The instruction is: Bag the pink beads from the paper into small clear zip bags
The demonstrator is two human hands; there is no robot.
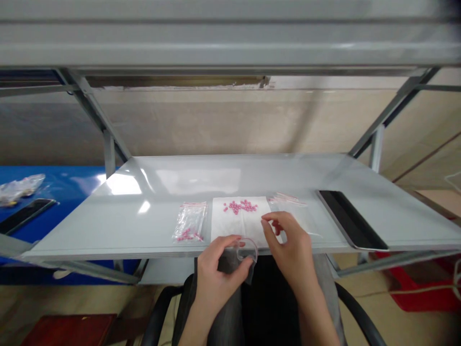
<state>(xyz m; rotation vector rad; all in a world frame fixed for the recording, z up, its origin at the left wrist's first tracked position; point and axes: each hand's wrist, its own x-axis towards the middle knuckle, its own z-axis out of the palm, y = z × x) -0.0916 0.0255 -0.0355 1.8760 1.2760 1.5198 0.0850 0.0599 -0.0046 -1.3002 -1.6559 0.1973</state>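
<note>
A person is sitting at a grey surface [144, 211], seen from above, with both hands working at its near edge.

The left hand [216, 274] is holding a small clear bag [248, 249] just off the edge of the surface. Thumb and fingers are closing around the bag's sides in a firm grip, and its mouth is bowing open in a rounded arch towards the right hand [291, 245].

The right hand is hovering over the near right corner of a white sheet [234, 226]. Its thumb and forefinger are drawing together in a tight pinch. A pink speck is showing between them, too small to say whether it is a bead.

A cluster of pink beads [240, 206] is lying at the far end of the sheet, well apart from both hands.

To the left of the sheet a filled bag [190, 221] is lying flat, pink beads gathering at its near end. Spare bags [288, 198] are lying beyond the right hand, and a dark tablet [351, 218] is resting further right.

Judging from this, the work is likely going best with the bag's mouth staying wide and close to the sheet – a short carry is giving a bead less chance to roll off the edge.
</note>
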